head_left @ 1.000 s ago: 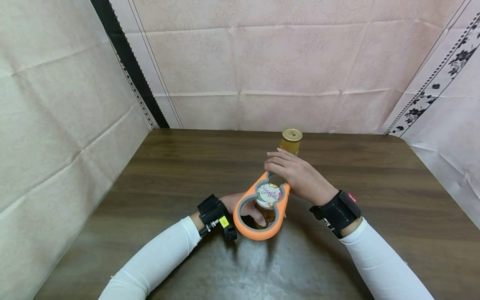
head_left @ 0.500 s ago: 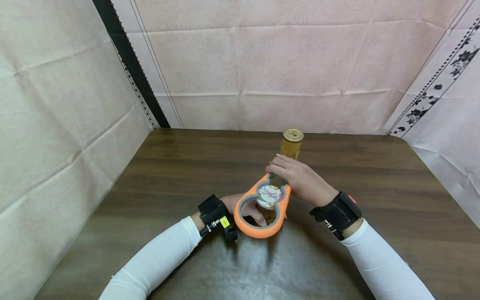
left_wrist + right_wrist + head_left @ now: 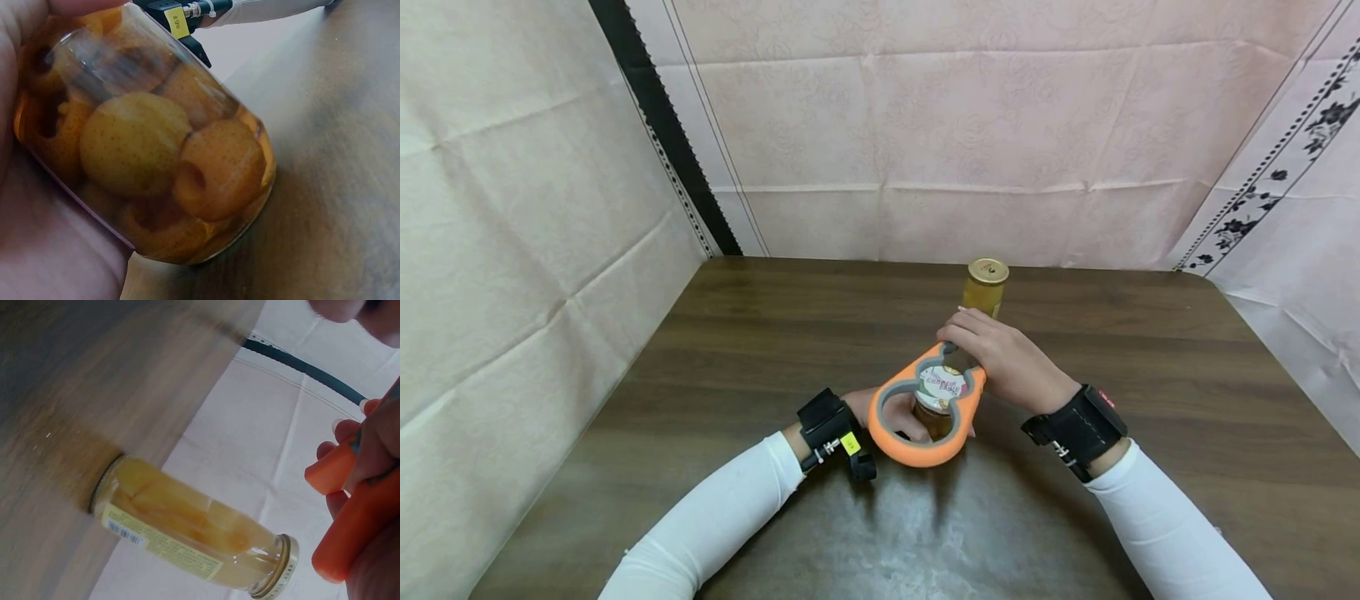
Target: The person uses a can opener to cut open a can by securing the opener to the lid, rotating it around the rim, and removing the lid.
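Note:
My left hand [image 3: 860, 403] grips a glass jar of whole round fruit in amber liquid [image 3: 144, 150], its palm and fingers wrapped round the side. The jar's printed white lid [image 3: 942, 383] shows through the opening of an orange jar opener with grey inner edges [image 3: 922, 456]. Part of my left thumb also appears through the wide loop. My right hand [image 3: 1011, 358] holds the opener by its far end, fingers curled over the two handles [image 3: 365, 519]. In the head view the opener's narrower notch surrounds the lid.
A second, taller jar of yellow fruit with a gold lid [image 3: 983, 287] stands upright just beyond my right hand. Both jars are on a dark wooden table [image 3: 775, 333]. Pale cloth [image 3: 985, 150] hangs behind the far edge and at the sides.
The opener's rounded end has risen slightly toward the far side. My right fingers have drawn in closer over the handles. My left hand and the jar stay nearly in place.

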Demonstrator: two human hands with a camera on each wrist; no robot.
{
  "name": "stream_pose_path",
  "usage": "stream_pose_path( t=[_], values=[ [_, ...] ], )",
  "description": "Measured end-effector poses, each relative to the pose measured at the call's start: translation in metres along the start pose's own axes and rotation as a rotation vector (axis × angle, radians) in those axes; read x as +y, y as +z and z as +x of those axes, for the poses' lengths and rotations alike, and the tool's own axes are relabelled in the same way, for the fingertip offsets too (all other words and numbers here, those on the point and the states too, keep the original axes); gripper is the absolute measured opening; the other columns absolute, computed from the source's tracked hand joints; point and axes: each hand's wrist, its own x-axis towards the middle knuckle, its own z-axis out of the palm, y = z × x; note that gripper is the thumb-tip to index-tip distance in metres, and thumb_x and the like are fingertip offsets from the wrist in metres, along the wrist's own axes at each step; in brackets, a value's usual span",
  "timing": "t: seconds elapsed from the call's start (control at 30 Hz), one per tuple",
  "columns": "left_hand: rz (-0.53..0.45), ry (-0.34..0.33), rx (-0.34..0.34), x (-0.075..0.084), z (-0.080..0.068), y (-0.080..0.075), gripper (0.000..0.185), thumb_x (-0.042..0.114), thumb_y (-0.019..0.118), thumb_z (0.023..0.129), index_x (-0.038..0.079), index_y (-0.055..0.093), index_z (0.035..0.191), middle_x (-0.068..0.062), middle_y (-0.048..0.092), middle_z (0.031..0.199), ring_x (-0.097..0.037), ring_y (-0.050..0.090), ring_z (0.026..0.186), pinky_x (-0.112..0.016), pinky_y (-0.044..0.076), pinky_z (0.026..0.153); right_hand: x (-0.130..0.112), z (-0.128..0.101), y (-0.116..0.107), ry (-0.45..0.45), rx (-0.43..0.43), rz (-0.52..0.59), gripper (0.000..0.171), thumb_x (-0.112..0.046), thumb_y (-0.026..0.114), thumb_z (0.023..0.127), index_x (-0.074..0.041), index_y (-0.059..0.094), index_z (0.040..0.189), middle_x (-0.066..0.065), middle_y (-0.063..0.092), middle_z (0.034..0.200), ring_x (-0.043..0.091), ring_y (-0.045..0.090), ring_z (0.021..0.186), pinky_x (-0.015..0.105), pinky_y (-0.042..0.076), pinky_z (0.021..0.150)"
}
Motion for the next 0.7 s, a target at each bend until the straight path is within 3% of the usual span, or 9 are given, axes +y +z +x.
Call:
stream_pose_path(
  t=[0.1,0.27,0.4,0.47,0.5,0.57,0.6,0.67,0.7],
  values=[
    [-0.013,0.031,-0.016,-0.001,0.001,0.000,0.095,0.062,0.064,0.089,-0.018,0.044,0.136,-0.040,0.047,0.133,0.000,0.052,0.116,-0.023,0.042,0.105,-0.002,0.001,-0.002,0.003,0.012,0.009,0.045,0.006,0.081,0.079,-0.010,0.063,0.117,0.000,0.061,0.114,0.017,0.057,0.115,0.038,0.057,0.093],
    [-0.082,0.056,-0.064,-0.005,0.004,-0.002,0.105,0.065,0.064,0.086,-0.025,0.040,0.132,-0.045,0.043,0.133,0.000,0.052,0.120,-0.031,0.040,0.111,-0.004,0.002,-0.002,-0.005,0.011,0.020,0.046,0.006,0.083,0.077,-0.009,0.063,0.116,0.002,0.062,0.112,0.019,0.058,0.116,0.043,0.052,0.104],
    [-0.258,0.001,-0.123,-0.004,0.003,-0.003,0.111,0.067,0.064,0.084,-0.023,0.032,0.141,-0.006,0.059,0.140,0.003,0.048,0.127,-0.029,0.035,0.116,-0.005,0.001,-0.002,-0.002,0.004,0.034,0.050,0.004,0.086,0.074,-0.008,0.063,0.116,0.002,0.062,0.113,0.020,0.058,0.117,0.044,0.047,0.112],
    [-0.644,-0.087,-0.200,0.000,0.002,-0.003,0.094,0.059,0.062,0.091,-0.015,0.038,0.144,0.006,0.060,0.138,-0.002,0.049,0.129,-0.028,0.037,0.114,-0.005,0.001,-0.002,0.004,-0.001,0.047,0.049,0.002,0.086,0.075,-0.010,0.063,0.117,0.001,0.061,0.113,0.019,0.058,0.117,0.043,0.049,0.108],
    [-0.944,-0.162,-0.238,0.003,0.002,-0.002,0.086,0.054,0.063,0.094,-0.012,0.040,0.145,0.008,0.060,0.137,-0.007,0.050,0.130,-0.029,0.038,0.114,-0.005,0.000,-0.002,0.009,-0.004,0.055,0.047,0.001,0.084,0.077,-0.011,0.063,0.117,0.000,0.061,0.113,0.018,0.058,0.116,0.042,0.052,0.105],
    [-1.600,-0.342,-0.244,0.007,0.002,-0.001,0.071,0.046,0.064,0.098,-0.005,0.046,0.144,-0.008,0.060,0.139,-0.020,0.053,0.130,-0.035,0.042,0.111,-0.005,-0.001,-0.003,0.025,-0.009,0.077,0.044,-0.006,0.084,0.080,-0.013,0.063,0.118,-0.002,0.060,0.113,0.016,0.057,0.114,0.039,0.054,0.096],
    [-1.815,-0.415,-0.208,0.008,0.002,-0.001,0.060,0.040,0.064,0.099,0.000,0.050,0.141,-0.015,0.060,0.137,-0.026,0.054,0.128,-0.039,0.044,0.109,-0.005,-0.002,-0.003,0.033,-0.010,0.088,0.043,-0.011,0.085,0.081,-0.014,0.063,0.117,-0.003,0.060,0.112,0.015,0.056,0.113,0.039,0.054,0.095],
    [-1.741,-0.361,-0.204,0.008,0.002,0.001,0.058,0.029,0.061,0.102,-0.012,0.044,0.140,-0.019,0.062,0.127,-0.028,0.058,0.119,-0.040,0.046,0.105,-0.005,-0.004,-0.004,0.051,-0.012,0.111,0.040,-0.018,0.084,0.083,-0.015,0.063,0.117,-0.005,0.059,0.111,0.012,0.055,0.108,0.036,0.054,0.087],
    [-1.434,-0.255,-0.200,0.006,0.002,0.001,0.066,0.034,0.062,0.102,-0.011,0.040,0.144,-0.010,0.061,0.132,-0.021,0.057,0.121,-0.036,0.046,0.106,-0.004,-0.005,-0.004,0.058,-0.009,0.119,0.041,-0.019,0.084,0.082,-0.015,0.063,0.117,-0.005,0.059,0.110,0.012,0.055,0.107,0.036,0.053,0.087]
  ],
)
